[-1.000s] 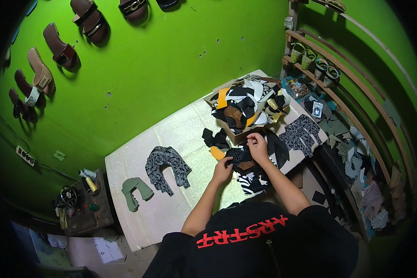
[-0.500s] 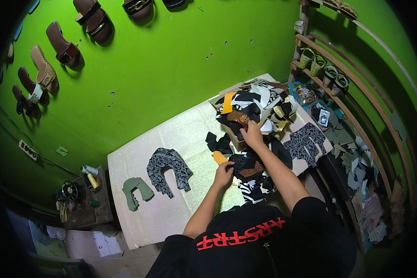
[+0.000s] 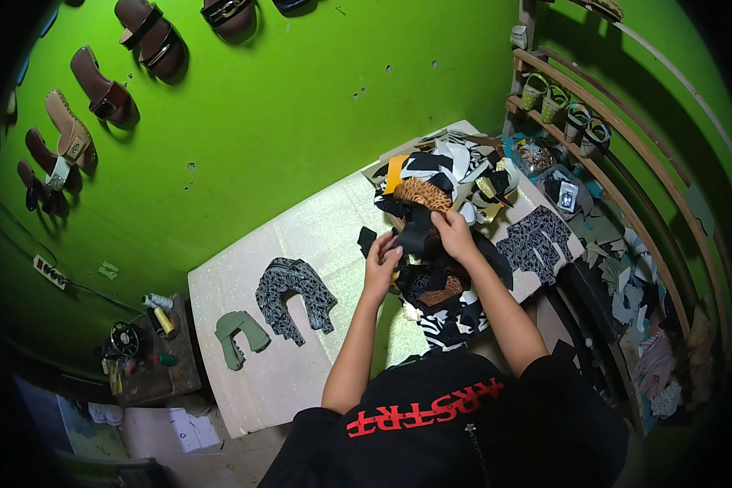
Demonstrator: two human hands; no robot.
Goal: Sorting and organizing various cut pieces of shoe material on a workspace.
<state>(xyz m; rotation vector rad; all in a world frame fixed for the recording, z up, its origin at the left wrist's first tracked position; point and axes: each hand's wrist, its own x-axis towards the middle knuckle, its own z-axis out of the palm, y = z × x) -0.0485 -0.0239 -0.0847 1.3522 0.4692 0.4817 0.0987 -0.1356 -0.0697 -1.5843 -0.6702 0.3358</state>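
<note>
A plain black piece of sheet material is raised over a heap of scraps, between my two hands. My right hand pinches its right side, and the fingers of my left hand close at its lower left edge. Just behind it lies a leopard-print piece, on top of a box overflowing with black, white, gold and orange scraps. Below my hands spread more offcuts, among them a brown spotted piece and zebra-striped pieces.
On the pale table lie green cut pieces and a black-and-grey patterned stack. More patterned pieces lie at its right end. Sandals hang on the green wall; a wooden rack holds small shoes. Thread spools stand far left.
My right hand has gone from the leopard-print piece to a black one, and the leopard-print piece now lies behind. My left hand has moved up from the lower scraps to the black piece.
</note>
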